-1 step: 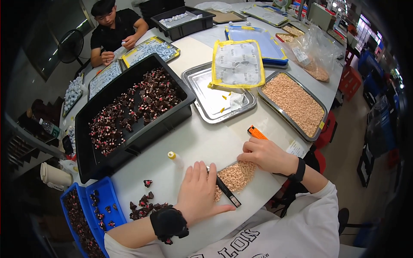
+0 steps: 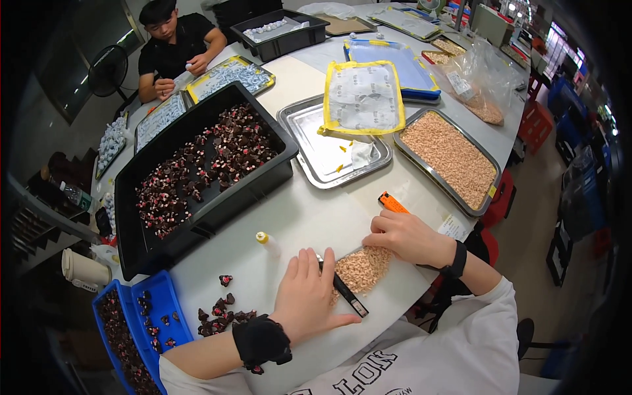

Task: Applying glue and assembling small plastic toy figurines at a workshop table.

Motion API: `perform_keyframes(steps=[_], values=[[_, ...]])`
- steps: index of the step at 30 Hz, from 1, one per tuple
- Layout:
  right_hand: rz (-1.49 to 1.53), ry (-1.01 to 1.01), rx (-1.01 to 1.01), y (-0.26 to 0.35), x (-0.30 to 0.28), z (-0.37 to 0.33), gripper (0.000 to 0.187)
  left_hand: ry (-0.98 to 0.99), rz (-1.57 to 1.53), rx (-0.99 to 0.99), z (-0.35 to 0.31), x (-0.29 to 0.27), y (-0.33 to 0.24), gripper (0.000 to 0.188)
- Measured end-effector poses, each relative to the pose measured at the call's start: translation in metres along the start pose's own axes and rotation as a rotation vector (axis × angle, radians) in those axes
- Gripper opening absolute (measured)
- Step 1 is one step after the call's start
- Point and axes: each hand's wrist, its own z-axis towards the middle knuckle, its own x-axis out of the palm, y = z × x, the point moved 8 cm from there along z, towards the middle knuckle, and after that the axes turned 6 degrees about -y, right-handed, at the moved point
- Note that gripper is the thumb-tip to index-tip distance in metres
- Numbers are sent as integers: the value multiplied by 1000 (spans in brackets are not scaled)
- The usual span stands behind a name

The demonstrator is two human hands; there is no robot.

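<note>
My left hand (image 2: 304, 289) lies flat on the white table with its fingers stretched and its thumb out to the side. Against its thumb side rests a slim black bar (image 2: 349, 295) with a pale label at its near end. A heap of small tan pieces (image 2: 361, 271) is spread just right of the bar. At the heap's far right edge is my right hand (image 2: 411, 236), its fingers curled and pinched together at the pieces. What they hold, if anything, is hidden. An orange-handled cutter (image 2: 393, 202) lies beyond the right hand.
A small yellow-capped bottle (image 2: 263, 238) stands left of centre. Dark small parts (image 2: 220, 317) lie by my left forearm, near blue bins (image 2: 172, 289). A large black tub (image 2: 283, 174), a metal tray (image 2: 316, 178) and a tray of tan pieces (image 2: 451, 158) stand farther off. Across the table sits a person (image 2: 178, 49).
My left hand has shifted very slightly to the right along the bar. The right hand and the other things look the same.
</note>
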Motion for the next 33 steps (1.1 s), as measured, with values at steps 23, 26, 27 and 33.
perform_keyframes(steps=[23, 26, 27, 33], values=[[-21, -2, 13, 4, -4, -13, 25, 24, 38, 37, 7, 7, -19, 109], [-25, 6, 34, 6, -5, -17, 24, 21, 33, 48, 7, 7, -20, 109], [-25, 7, 34, 6, -4, -17, 24, 21, 33, 47, 7, 7, -19, 109], [11, -29, 52, 3, -9, -18, 28, 16, 34, 56, 6, 8, -19, 107]])
